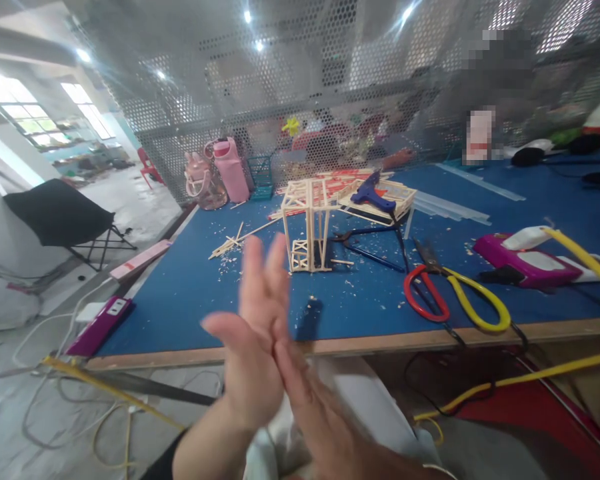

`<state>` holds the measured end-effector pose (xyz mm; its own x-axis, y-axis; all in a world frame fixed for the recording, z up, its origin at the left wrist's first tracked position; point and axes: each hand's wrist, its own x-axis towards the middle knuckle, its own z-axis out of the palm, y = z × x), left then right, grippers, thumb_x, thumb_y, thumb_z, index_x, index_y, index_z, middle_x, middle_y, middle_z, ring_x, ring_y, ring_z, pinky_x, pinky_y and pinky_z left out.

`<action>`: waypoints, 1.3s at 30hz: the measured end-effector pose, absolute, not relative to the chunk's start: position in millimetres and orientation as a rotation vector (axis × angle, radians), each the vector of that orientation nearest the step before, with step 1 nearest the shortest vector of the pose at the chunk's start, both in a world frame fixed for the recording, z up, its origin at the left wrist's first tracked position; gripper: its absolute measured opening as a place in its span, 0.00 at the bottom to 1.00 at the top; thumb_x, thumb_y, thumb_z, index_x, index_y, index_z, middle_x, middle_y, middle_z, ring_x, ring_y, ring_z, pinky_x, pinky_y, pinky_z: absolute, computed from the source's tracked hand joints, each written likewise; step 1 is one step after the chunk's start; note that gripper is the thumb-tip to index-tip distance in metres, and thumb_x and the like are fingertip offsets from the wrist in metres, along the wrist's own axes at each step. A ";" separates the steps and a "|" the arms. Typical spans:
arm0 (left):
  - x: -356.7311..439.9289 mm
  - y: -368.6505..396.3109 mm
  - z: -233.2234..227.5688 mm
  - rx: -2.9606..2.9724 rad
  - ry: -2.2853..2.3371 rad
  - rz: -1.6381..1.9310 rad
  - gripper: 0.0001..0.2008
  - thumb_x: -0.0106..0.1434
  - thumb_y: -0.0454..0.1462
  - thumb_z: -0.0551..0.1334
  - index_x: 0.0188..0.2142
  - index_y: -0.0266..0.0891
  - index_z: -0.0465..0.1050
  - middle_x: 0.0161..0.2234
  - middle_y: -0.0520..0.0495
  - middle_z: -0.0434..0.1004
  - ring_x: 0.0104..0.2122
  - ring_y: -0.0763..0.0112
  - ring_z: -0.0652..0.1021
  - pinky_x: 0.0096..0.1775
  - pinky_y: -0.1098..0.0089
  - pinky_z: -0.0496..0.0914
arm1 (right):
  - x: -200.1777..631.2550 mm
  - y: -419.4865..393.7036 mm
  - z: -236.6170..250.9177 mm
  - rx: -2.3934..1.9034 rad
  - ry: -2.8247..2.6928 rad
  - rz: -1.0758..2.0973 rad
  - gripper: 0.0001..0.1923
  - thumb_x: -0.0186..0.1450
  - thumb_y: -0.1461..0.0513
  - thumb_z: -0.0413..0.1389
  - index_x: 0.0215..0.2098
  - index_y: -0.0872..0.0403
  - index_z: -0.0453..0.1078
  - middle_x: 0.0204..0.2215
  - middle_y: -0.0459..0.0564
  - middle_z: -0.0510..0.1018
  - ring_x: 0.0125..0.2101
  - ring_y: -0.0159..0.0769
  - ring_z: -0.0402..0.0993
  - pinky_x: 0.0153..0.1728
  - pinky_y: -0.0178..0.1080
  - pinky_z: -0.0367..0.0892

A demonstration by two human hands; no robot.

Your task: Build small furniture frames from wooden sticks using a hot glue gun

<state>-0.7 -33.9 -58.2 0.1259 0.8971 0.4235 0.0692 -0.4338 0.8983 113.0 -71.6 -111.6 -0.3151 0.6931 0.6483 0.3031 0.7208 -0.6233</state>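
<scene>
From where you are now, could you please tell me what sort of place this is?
Probably a craft workshop, judging by the pale stick frame, blue glue gun and scissors.

The person's bare left hand (257,340) is raised upright in the middle of the view, its blurred fingers (253,270) stretched upward with a gap near the tips, and its thumb (224,328) stuck out to the left. The bare right hand (320,410) leans in from the lower right, fingers extended and slanting up and leftward, meeting the left hand along its right side. The left forearm (205,433) rises from a black sleeve (164,459) at lower left, while the right forearm (380,460) enters low at the bottom edge.
</scene>
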 end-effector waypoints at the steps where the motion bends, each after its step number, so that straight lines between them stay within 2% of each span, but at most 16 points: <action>1: -6.6 -16.7 -53.0 1.641 0.942 1.529 0.26 0.66 0.49 0.49 0.62 0.61 0.45 0.59 0.52 0.62 0.62 0.63 0.58 0.55 0.62 0.62 | 113.9 -70.2 -116.1 -0.708 -1.885 0.559 0.32 0.64 0.48 0.47 0.65 0.45 0.50 0.58 0.49 0.67 0.57 0.42 0.64 0.51 0.45 0.66; 3: -19.6 24.7 -46.4 1.618 0.927 1.744 0.29 0.63 0.45 0.55 0.62 0.57 0.47 0.57 0.51 0.64 0.62 0.64 0.59 0.56 0.63 0.60 | 122.3 -59.6 -118.9 -0.769 -1.722 0.721 0.18 0.66 0.52 0.47 0.51 0.47 0.68 0.47 0.50 0.77 0.49 0.40 0.72 0.48 0.44 0.68; 4: -25.5 46.3 -45.6 1.625 0.925 1.768 0.32 0.59 0.42 0.59 0.61 0.54 0.50 0.55 0.49 0.66 0.60 0.63 0.61 0.55 0.64 0.60 | 129.0 -50.8 -117.7 -0.851 -1.610 0.774 0.13 0.67 0.55 0.47 0.42 0.48 0.72 0.40 0.49 0.80 0.43 0.39 0.75 0.45 0.43 0.69; 5: -30.2 66.3 -46.5 1.640 0.923 1.671 0.33 0.55 0.40 0.62 0.60 0.52 0.54 0.51 0.48 0.70 0.58 0.63 0.64 0.54 0.64 0.61 | 136.3 -41.0 -115.6 -0.939 -1.485 0.771 0.12 0.67 0.57 0.47 0.36 0.50 0.72 0.34 0.49 0.80 0.38 0.37 0.76 0.41 0.41 0.70; 7: -35.2 96.5 -52.4 1.644 0.894 1.375 0.38 0.48 0.35 0.66 0.59 0.48 0.56 0.45 0.47 0.73 0.53 0.62 0.69 0.51 0.63 0.63 | 148.8 -22.1 -111.2 -1.052 -1.318 0.754 0.10 0.66 0.57 0.49 0.34 0.51 0.70 0.28 0.47 0.77 0.31 0.35 0.74 0.34 0.39 0.70; 9: -34.4 110.0 -61.7 1.610 0.866 1.186 0.44 0.44 0.31 0.66 0.61 0.45 0.53 0.42 0.47 0.74 0.50 0.62 0.71 0.50 0.61 0.64 | 154.8 -10.2 -108.8 -1.119 -1.259 0.779 0.09 0.64 0.56 0.51 0.35 0.52 0.69 0.26 0.47 0.75 0.28 0.34 0.72 0.31 0.37 0.69; 12: -29.3 106.7 -76.0 1.616 0.854 1.093 0.49 0.43 0.29 0.68 0.63 0.44 0.49 0.39 0.47 0.75 0.47 0.64 0.73 0.51 0.61 0.63 | 153.0 -8.1 -109.7 -1.181 -1.243 0.786 0.09 0.62 0.57 0.54 0.36 0.53 0.68 0.26 0.46 0.73 0.28 0.33 0.70 0.29 0.36 0.68; 18: -27.9 99.0 -91.6 1.604 0.892 0.956 0.54 0.44 0.28 0.69 0.65 0.42 0.41 0.33 0.51 0.77 0.35 0.70 0.77 0.45 0.63 0.67 | 147.4 -14.5 -108.2 -1.261 -1.332 0.736 0.05 0.60 0.59 0.53 0.31 0.52 0.68 0.22 0.44 0.71 0.23 0.31 0.67 0.24 0.33 0.65; 21: -26.9 102.4 -93.8 1.591 0.900 0.961 0.55 0.45 0.28 0.69 0.66 0.40 0.39 0.29 0.52 0.77 0.32 0.70 0.77 0.43 0.65 0.69 | 147.7 -12.9 -106.2 -1.279 -1.372 0.739 0.04 0.59 0.60 0.53 0.31 0.52 0.68 0.21 0.44 0.71 0.21 0.30 0.67 0.23 0.32 0.65; 25: -23.4 102.1 -93.9 1.592 0.930 0.990 0.54 0.45 0.28 0.68 0.66 0.37 0.40 0.25 0.55 0.76 0.30 0.71 0.77 0.40 0.67 0.69 | 147.3 -12.6 -107.7 -1.287 -1.409 0.701 0.05 0.60 0.60 0.52 0.32 0.52 0.68 0.22 0.44 0.71 0.22 0.30 0.67 0.23 0.31 0.65; 29: -21.9 99.6 -93.6 1.603 0.980 0.996 0.51 0.45 0.28 0.68 0.66 0.35 0.43 0.25 0.54 0.76 0.28 0.72 0.76 0.39 0.68 0.69 | 145.4 -12.3 -108.2 -1.348 -1.492 0.642 0.06 0.61 0.60 0.51 0.34 0.52 0.68 0.20 0.43 0.70 0.19 0.29 0.66 0.21 0.32 0.63; 32: -21.8 99.0 -93.8 1.613 0.986 1.008 0.50 0.45 0.28 0.67 0.65 0.35 0.46 0.24 0.55 0.76 0.28 0.73 0.76 0.39 0.69 0.70 | 143.3 -5.7 -100.6 -1.384 -1.701 0.550 0.11 0.63 0.61 0.49 0.40 0.53 0.71 0.19 0.43 0.72 0.18 0.30 0.66 0.21 0.33 0.61; 36: -22.5 99.6 -94.3 1.683 1.008 1.012 0.45 0.45 0.30 0.68 0.63 0.36 0.53 0.24 0.55 0.76 0.27 0.73 0.76 0.37 0.70 0.69 | 137.8 15.2 -79.9 -1.433 -1.969 0.181 0.17 0.66 0.61 0.46 0.48 0.50 0.72 0.31 0.49 0.81 0.27 0.36 0.75 0.28 0.36 0.63; 39: -23.5 100.4 -95.4 1.759 1.006 1.013 0.43 0.47 0.31 0.68 0.62 0.36 0.56 0.24 0.54 0.75 0.26 0.73 0.76 0.36 0.71 0.69 | 130.9 33.0 -67.6 -1.579 -2.092 -0.071 0.17 0.67 0.59 0.45 0.48 0.48 0.73 0.30 0.52 0.81 0.28 0.41 0.77 0.25 0.37 0.59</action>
<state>-23.5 100.4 -95.4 0.3487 0.9090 0.2283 0.2224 -0.3169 0.9220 130.9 33.0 -67.6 -0.1904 0.8840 0.4270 0.9108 0.3214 -0.2592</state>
